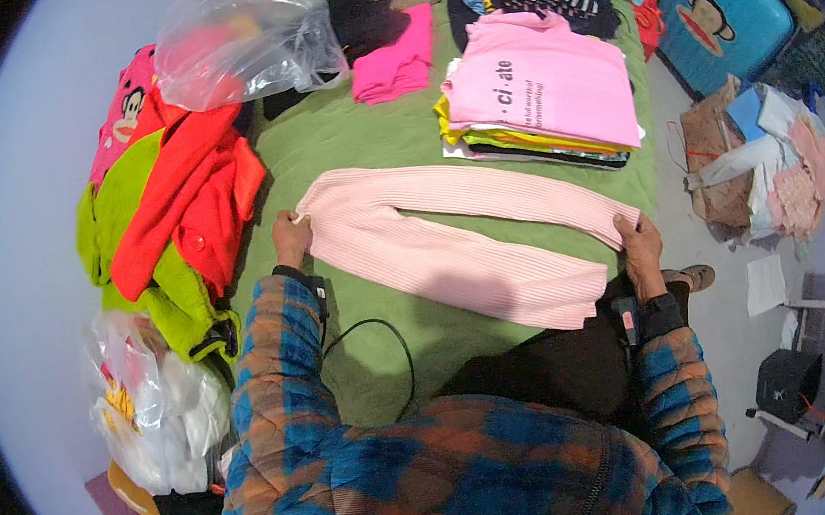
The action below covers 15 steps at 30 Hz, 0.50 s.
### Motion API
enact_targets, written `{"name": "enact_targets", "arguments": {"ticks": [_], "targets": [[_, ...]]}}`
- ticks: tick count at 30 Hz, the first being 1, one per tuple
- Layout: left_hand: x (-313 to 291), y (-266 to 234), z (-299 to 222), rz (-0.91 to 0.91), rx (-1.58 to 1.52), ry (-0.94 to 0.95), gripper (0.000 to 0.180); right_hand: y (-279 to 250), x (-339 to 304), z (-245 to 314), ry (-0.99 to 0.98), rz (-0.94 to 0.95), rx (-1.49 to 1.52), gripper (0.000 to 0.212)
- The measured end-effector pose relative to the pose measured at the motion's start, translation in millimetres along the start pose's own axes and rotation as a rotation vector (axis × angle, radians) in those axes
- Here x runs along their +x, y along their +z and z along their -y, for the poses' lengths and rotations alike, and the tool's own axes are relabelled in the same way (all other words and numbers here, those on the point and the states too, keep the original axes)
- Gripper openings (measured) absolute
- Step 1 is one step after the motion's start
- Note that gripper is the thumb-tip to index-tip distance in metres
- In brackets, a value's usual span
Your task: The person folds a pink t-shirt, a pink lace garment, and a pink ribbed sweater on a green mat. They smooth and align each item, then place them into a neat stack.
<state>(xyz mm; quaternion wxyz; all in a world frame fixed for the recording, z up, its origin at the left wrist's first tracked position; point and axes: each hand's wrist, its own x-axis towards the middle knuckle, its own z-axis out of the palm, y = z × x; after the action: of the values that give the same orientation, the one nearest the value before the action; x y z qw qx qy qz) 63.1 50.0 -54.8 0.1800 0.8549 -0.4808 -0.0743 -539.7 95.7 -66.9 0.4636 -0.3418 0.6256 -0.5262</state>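
A pair of pale pink ribbed leggings (453, 263) lies spread on the green bed cover (319, 137), its waist toward the left and its two legs stretching right. My left hand (292, 238) pinches the near corner of the waistband. At the other end, my right hand (641, 246) grips the hem of the farther leg. The nearer leg's hem lies loose beside my dark-trousered lap. Both wrists carry dark bands with small devices.
Beyond the leggings stands a folded stack topped by a pink printed shirt (544, 73). Red (196, 210) and lime-green garments heap at the left, near clear plastic bags (249, 43). A blue suitcase (724, 19) and a bag of clothes (764, 160) sit at the right.
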Motion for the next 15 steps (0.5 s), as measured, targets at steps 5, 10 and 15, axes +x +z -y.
{"name": "enact_targets", "arguments": {"ticks": [5,10,15], "targets": [[-37.6,-8.2,-56.4,-0.304,0.139,0.269,0.044,0.7,1.7,0.8,0.045,-0.036,-0.069,0.031],[-106.9,1.2,-139.7,-0.1,-0.547,0.418,0.011,3.1,-2.2,5.6,0.015,-0.012,0.091,0.031],[-137.9,55.9,-189.0,0.431,-0.949,0.195,0.007,-2.0,-7.6,11.7,-0.026,-0.016,-0.171,0.023]]}}
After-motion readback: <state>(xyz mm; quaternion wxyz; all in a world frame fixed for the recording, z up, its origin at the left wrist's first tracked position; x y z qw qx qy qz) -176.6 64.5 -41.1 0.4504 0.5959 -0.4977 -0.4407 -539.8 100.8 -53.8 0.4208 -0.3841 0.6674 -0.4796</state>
